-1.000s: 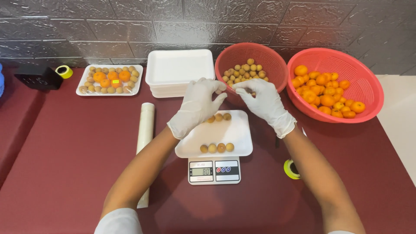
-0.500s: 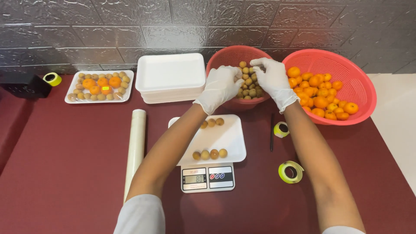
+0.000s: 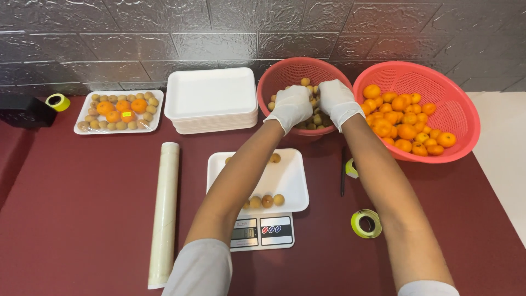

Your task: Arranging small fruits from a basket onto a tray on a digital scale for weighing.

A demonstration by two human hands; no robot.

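Both hands wear white gloves and reach into the smaller red basket (image 3: 274,82) of small tan round fruits (image 3: 305,81). My left hand (image 3: 292,106) curls down onto the fruit pile, and my right hand (image 3: 336,101) sits beside it, also pressed among the fruits. What the fingers hold is hidden. Under my forearms a white foam tray (image 3: 293,181) rests on a small digital scale (image 3: 263,232) and carries several tan fruits (image 3: 267,200).
A larger red basket (image 3: 455,109) of oranges stands at the right. A stack of white foam trays (image 3: 211,98) and a wrapped tray of mixed fruit (image 3: 118,112) lie at the back left. A film roll (image 3: 164,211), yellow tape rolls (image 3: 366,223) and a dark pen (image 3: 343,178) lie on the maroon table.
Both hands have moved from above the tray on the scale up into the smaller red basket and now dig into the tan fruits. The view has shifted slightly.
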